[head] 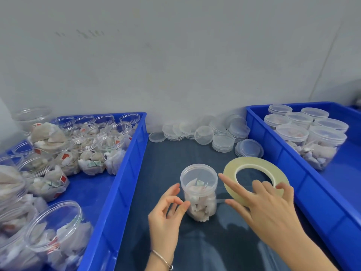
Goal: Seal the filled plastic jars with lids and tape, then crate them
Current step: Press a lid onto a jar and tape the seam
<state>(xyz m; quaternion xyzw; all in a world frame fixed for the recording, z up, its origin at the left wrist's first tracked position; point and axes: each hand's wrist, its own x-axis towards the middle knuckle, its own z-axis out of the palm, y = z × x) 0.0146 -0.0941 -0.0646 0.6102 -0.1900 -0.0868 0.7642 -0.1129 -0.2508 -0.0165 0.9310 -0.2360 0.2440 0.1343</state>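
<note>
1. Both hands are working at a lidded jar of sachets standing on the dark table: left hand pinching by its side, right hand gripping the tape roll.
2. Open filled jars are sitting in the left blue crate, sealed jars in the right crate.
3. Spare lids are lying along the grey wall.

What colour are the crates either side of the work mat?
Both crates, left and right, are bright blue, clearest in the head view.

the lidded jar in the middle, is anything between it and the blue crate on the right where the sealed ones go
Partly. The tape roll, gripped by the right hand, sits between the jar and the right crate. The crate's near wall also has to be cleared by lifting. Otherwise nothing visible blocks the way.
</note>
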